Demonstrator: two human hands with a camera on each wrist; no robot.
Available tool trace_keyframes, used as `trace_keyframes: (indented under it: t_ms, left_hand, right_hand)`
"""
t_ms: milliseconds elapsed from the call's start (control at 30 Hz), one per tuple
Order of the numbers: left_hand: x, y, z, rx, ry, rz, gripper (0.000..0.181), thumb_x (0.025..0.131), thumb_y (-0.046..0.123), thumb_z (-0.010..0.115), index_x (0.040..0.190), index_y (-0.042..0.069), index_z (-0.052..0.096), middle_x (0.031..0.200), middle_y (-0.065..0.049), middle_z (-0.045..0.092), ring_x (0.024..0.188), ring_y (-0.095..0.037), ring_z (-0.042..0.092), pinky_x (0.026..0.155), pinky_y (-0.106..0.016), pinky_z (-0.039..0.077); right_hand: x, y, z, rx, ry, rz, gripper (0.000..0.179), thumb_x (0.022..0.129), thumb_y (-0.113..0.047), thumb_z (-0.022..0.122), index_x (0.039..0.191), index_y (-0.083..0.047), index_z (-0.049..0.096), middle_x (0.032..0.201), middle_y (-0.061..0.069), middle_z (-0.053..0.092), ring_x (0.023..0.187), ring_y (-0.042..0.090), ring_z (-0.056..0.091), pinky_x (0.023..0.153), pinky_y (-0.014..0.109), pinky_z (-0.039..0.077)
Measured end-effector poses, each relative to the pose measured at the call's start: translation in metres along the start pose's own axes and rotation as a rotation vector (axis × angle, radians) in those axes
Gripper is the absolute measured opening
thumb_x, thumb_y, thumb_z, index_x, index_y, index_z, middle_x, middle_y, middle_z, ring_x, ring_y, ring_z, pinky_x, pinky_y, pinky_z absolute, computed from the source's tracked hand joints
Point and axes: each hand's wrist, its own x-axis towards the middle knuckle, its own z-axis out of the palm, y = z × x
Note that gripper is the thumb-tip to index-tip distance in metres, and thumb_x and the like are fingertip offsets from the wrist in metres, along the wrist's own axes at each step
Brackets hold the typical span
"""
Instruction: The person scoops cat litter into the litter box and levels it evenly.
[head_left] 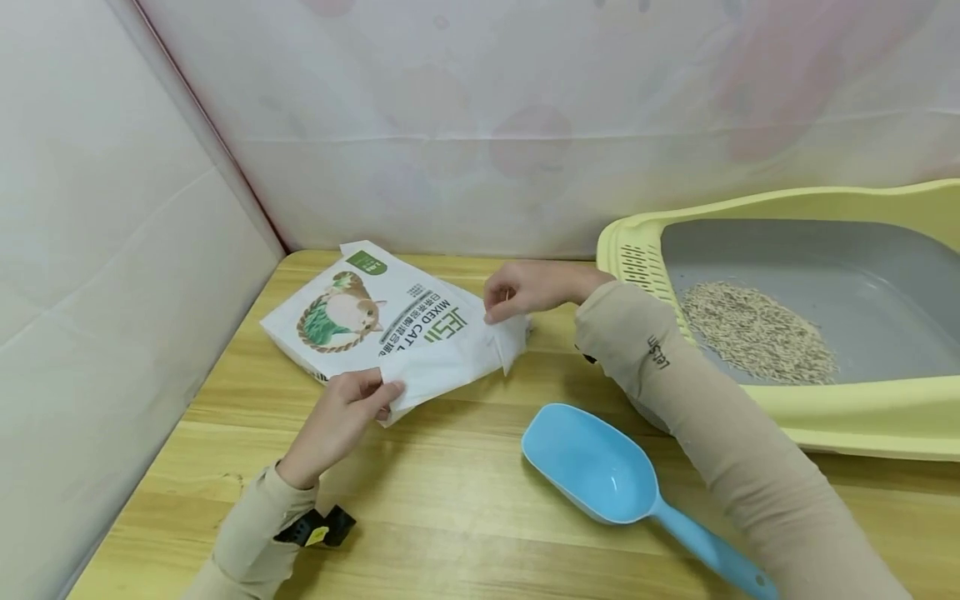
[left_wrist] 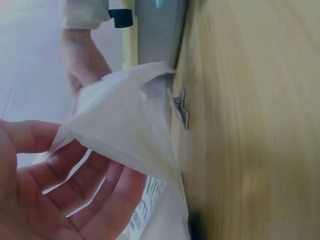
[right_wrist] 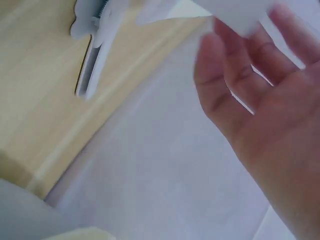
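A white cat litter bag (head_left: 442, 367) printed with a cat lies flat on the table, its end folded over toward the right. My left hand (head_left: 341, 421) pinches the near corner of that folded end between thumb and fingers. At the far corner, my right hand (head_left: 536, 287) holds the bag's edge with its fingertips. In the left wrist view the white flap (left_wrist: 120, 110) of the bag rises from the left thumb and fingers, with the right hand (left_wrist: 87, 65) behind it. The right wrist view shows a bag corner (right_wrist: 235, 12) at the right fingers.
A yellow-rimmed litter box (head_left: 862, 408) with a grey inside holds a heap of litter pellets (head_left: 757, 333) at the right. A blue scoop (head_left: 592, 467) lies in front of it, under the right forearm. A pale grey clip-like piece (right_wrist: 92, 65) lies on the wooden table (head_left: 420, 517).
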Motion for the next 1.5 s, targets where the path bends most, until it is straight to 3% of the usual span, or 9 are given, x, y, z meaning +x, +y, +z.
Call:
trace_keyframes:
  t_ms: [233, 400, 533, 667, 767, 1067, 1300, 1400, 1500]
  left_hand:
    - [0.004, 0.002, -0.002, -0.058, -0.008, -0.059, 0.031, 0.098, 0.014, 0.061, 0.07, 0.002, 0.059, 0.068, -0.004, 0.062, 0.071, -0.018, 0.066, 0.073, -0.031, 0.055]
    - [0.004, 0.002, -0.001, -0.051, 0.019, -0.063, 0.018, 0.098, 0.01, 0.062, 0.105, -0.005, 0.057, 0.089, -0.012, 0.061, 0.074, -0.02, 0.067, 0.072, -0.035, 0.057]
    - [0.001, 0.003, 0.006, 0.201, 0.091, 0.141, 0.054, 0.093, 0.006, 0.068, 0.14, -0.005, 0.043, 0.122, -0.025, 0.055, 0.1, -0.031, 0.064, 0.086, -0.049, 0.054]
    - [-0.003, 0.005, 0.016, 0.591, 0.159, 0.432, 0.046, 0.089, 0.01, 0.076, 0.13, -0.001, 0.061, 0.14, -0.027, 0.051, 0.127, -0.044, 0.05, 0.098, -0.06, 0.046]
    - [-0.006, 0.007, 0.024, 0.788, 0.108, 0.581, 0.04, 0.088, 0.02, 0.079, 0.121, 0.0, 0.067, 0.132, -0.023, 0.06, 0.121, -0.042, 0.057, 0.094, -0.055, 0.051]
    - [-0.014, 0.005, 0.039, 0.971, 0.032, 0.677, 0.045, 0.082, 0.006, 0.082, 0.123, 0.001, 0.064, 0.11, -0.016, 0.067, 0.099, -0.033, 0.068, 0.084, -0.045, 0.056]
    - [-0.013, 0.002, 0.039, 0.959, 0.03, 0.672, 0.056, 0.079, -0.002, 0.079, 0.131, 0.01, 0.063, 0.104, -0.02, 0.068, 0.077, -0.031, 0.069, 0.059, -0.038, 0.058]
    - [-0.011, 0.001, 0.039, 0.942, 0.023, 0.668, 0.046, 0.078, -0.005, 0.078, 0.119, 0.011, 0.069, 0.102, -0.018, 0.066, 0.075, -0.03, 0.068, 0.054, -0.036, 0.057]
    - [-0.009, 0.001, 0.039, 0.946, 0.022, 0.66, 0.031, 0.079, -0.005, 0.078, 0.107, 0.007, 0.072, 0.104, -0.019, 0.066, 0.083, -0.032, 0.07, 0.062, -0.04, 0.059]
  right_hand:
    - [-0.01, 0.008, -0.008, 0.261, -0.153, 0.03, 0.029, 0.093, -0.012, 0.068, 0.116, 0.005, 0.067, 0.101, 0.006, 0.069, 0.091, 0.016, 0.06, 0.084, 0.03, 0.048]
    - [-0.006, 0.019, 0.0, 0.227, -0.099, 0.009, 0.01, 0.092, -0.006, 0.068, 0.097, 0.003, 0.069, 0.079, 0.001, 0.063, 0.069, 0.012, 0.049, 0.067, 0.025, 0.041]
    - [0.005, 0.021, 0.012, 0.083, 0.044, 0.021, 0.005, 0.091, -0.004, 0.067, 0.087, -0.002, 0.066, 0.077, 0.002, 0.056, 0.069, 0.016, 0.046, 0.065, 0.028, 0.038]
    - [0.012, 0.014, 0.02, -0.015, 0.128, 0.073, 0.007, 0.089, -0.005, 0.069, 0.093, 0.001, 0.069, 0.09, 0.008, 0.064, 0.081, 0.022, 0.053, 0.074, 0.034, 0.045]
    - [0.017, 0.011, 0.026, -0.067, 0.161, 0.105, 0.015, 0.089, -0.007, 0.07, 0.1, 0.002, 0.07, 0.1, 0.012, 0.068, 0.091, 0.026, 0.057, 0.084, 0.039, 0.048]
    - [0.021, 0.0, 0.045, -0.227, 0.171, 0.211, 0.022, 0.09, -0.014, 0.072, 0.108, -0.003, 0.068, 0.11, 0.011, 0.066, 0.1, 0.028, 0.057, 0.09, 0.041, 0.046]
    - [0.004, -0.006, 0.052, -0.552, 0.369, -0.161, 0.023, 0.078, 0.011, 0.068, 0.097, -0.001, 0.069, 0.092, 0.01, 0.062, 0.081, 0.026, 0.059, 0.075, 0.036, 0.052]
    - [-0.005, -0.009, 0.055, -0.622, 0.333, -0.329, 0.033, 0.072, 0.013, 0.065, 0.102, -0.002, 0.069, 0.096, 0.01, 0.063, 0.087, 0.026, 0.061, 0.078, 0.036, 0.054]
    - [-0.012, -0.012, 0.058, -0.623, 0.233, -0.349, 0.04, 0.071, 0.004, 0.071, 0.11, -0.003, 0.066, 0.103, 0.01, 0.061, 0.092, 0.026, 0.059, 0.081, 0.039, 0.053]
